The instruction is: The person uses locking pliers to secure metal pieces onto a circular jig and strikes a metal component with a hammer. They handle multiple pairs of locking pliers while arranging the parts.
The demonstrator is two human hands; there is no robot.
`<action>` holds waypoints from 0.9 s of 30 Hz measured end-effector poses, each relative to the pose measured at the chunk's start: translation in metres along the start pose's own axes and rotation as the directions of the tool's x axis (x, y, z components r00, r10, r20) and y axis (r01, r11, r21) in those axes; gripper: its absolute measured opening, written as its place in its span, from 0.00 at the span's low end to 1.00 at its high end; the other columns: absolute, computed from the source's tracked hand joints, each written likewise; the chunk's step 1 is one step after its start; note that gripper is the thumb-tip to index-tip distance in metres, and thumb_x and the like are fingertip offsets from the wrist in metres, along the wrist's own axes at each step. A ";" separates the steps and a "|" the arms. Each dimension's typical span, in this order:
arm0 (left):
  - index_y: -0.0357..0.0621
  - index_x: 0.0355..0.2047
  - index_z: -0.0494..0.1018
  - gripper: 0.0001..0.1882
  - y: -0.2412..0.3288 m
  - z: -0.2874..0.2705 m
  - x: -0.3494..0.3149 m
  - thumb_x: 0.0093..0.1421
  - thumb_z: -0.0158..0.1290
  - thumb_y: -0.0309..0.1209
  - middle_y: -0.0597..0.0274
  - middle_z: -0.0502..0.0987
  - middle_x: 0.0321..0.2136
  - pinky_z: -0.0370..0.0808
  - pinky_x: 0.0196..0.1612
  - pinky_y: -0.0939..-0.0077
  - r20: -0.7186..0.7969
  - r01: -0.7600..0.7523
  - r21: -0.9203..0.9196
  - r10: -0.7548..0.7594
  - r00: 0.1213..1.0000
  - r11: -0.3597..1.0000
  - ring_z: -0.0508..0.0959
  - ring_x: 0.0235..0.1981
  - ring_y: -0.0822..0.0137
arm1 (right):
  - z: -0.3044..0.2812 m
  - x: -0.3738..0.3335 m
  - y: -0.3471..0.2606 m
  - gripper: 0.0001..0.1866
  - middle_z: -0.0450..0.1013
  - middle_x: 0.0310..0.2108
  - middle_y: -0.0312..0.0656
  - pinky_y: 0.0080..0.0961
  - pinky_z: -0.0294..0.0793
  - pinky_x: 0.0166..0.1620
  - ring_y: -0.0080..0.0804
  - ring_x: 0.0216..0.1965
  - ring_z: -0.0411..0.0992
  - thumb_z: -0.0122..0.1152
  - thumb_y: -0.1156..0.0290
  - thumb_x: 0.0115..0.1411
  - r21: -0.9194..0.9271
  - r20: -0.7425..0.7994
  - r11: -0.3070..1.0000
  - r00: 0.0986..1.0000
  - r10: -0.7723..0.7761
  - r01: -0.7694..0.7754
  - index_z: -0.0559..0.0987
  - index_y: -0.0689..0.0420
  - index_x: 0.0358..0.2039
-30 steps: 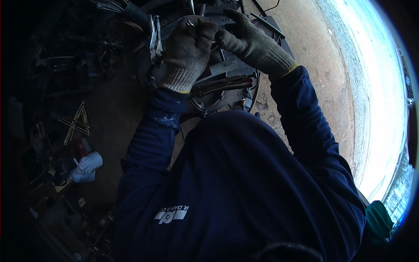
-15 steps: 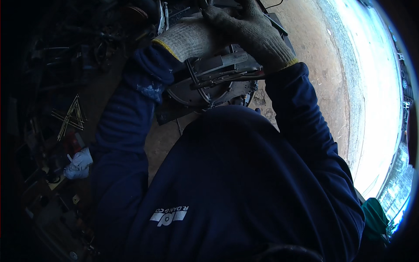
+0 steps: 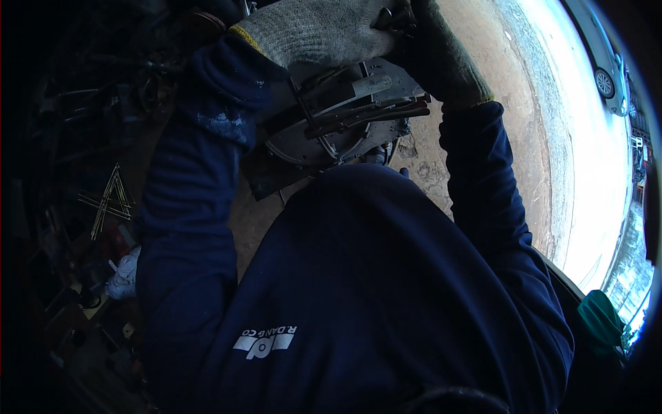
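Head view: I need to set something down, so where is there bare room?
Brown ground lies bare between the right sleeve and the bright strip; a smaller patch shows between the left sleeve and shirt front. Crowded: the dark plate near the left hand, under metal bars, and the left side, with thin rods and white bundle.

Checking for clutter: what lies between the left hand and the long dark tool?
Mainly a flat grey strip, seen in the head view.

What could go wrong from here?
Tool: its right end seems to overhang the table; a bump might knock it off.
Left sleeve: close to the rod, might snag.
Left hand and right hand: crowded together, so fingers might get pinched.
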State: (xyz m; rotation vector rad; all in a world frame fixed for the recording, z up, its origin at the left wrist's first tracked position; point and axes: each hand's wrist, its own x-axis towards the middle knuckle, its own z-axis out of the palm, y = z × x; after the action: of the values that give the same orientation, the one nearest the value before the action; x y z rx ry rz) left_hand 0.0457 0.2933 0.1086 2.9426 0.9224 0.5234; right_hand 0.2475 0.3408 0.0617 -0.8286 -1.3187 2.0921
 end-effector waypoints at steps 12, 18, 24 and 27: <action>0.36 0.54 0.70 0.19 0.009 -0.001 -0.006 0.63 0.54 0.25 0.47 0.75 0.47 0.77 0.53 0.60 -0.137 -0.002 -0.114 -0.014 0.991 0.993 0.79 0.48 0.53 | 0.011 -0.011 -0.003 0.43 0.75 0.44 0.36 0.26 0.73 0.49 0.29 0.45 0.74 0.36 0.27 0.68 -0.096 0.000 0.992 0.997 -0.081 0.081 0.78 0.55 0.54; 0.43 0.62 0.70 0.22 0.008 0.007 -0.021 0.69 0.56 0.34 0.55 0.81 0.50 0.80 0.55 0.64 0.354 0.585 -0.648 -0.488 0.798 0.487 0.82 0.50 0.62 | 0.022 -0.020 0.003 0.43 0.73 0.55 0.40 0.34 0.72 0.58 0.33 0.57 0.72 0.38 0.28 0.69 -0.247 -0.020 0.955 0.985 -0.171 0.161 0.74 0.56 0.59; 0.43 0.66 0.65 0.28 0.012 -0.002 -0.028 0.66 0.59 0.29 0.54 0.80 0.51 0.79 0.59 0.64 0.381 0.577 -0.741 -0.494 0.782 0.343 0.80 0.53 0.62 | 0.020 -0.018 0.015 0.56 0.66 0.63 0.50 0.37 0.69 0.64 0.42 0.63 0.68 0.58 0.28 0.58 -0.228 0.003 0.936 0.961 -0.276 0.269 0.57 0.61 0.71; 0.33 0.57 0.70 0.24 -0.009 0.006 -0.032 0.62 0.59 0.28 0.40 0.67 0.59 0.78 0.54 0.61 -0.168 -0.190 -0.058 0.178 0.970 0.980 0.77 0.55 0.54 | 0.034 -0.019 0.012 0.72 0.64 0.64 0.55 0.39 0.69 0.65 0.45 0.64 0.66 0.72 0.28 0.45 -0.183 0.015 0.935 0.952 -0.305 0.303 0.47 0.65 0.73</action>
State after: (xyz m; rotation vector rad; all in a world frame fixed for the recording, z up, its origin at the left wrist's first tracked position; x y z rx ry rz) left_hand 0.0173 0.2835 0.0921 2.9701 0.6257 0.7966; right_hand 0.2338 0.3024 0.0659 -0.6611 -1.5421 1.7412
